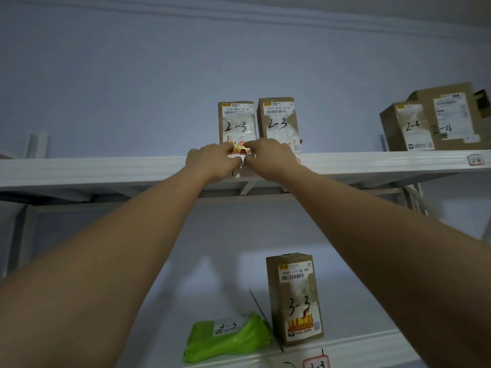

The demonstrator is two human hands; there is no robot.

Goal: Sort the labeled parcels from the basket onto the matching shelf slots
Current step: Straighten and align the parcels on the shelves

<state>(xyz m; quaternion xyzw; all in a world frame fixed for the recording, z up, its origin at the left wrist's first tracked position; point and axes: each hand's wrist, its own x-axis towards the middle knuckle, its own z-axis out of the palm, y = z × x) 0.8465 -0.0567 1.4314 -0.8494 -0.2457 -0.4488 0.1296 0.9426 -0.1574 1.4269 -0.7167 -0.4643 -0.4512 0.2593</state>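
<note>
Two upright cardboard parcels marked 2-3 stand side by side on the upper white shelf (106, 168). Both arms reach up to the left parcel (236, 123). My left hand (212, 162) holds its lower left corner at the shelf's front edge, fingers curled on it. My right hand (271, 155) grips the bottom right of the same parcel and hides the base of the right 2-3 parcel (278, 118).
Two boxes marked 2-4 (435, 120) sit at the upper shelf's right end. On the lower shelf (372, 346) stand a cardboard parcel marked 3-3 (293, 296) and a green bag marked 3-3 (228, 337). Slot tags are stuck on the shelf edges.
</note>
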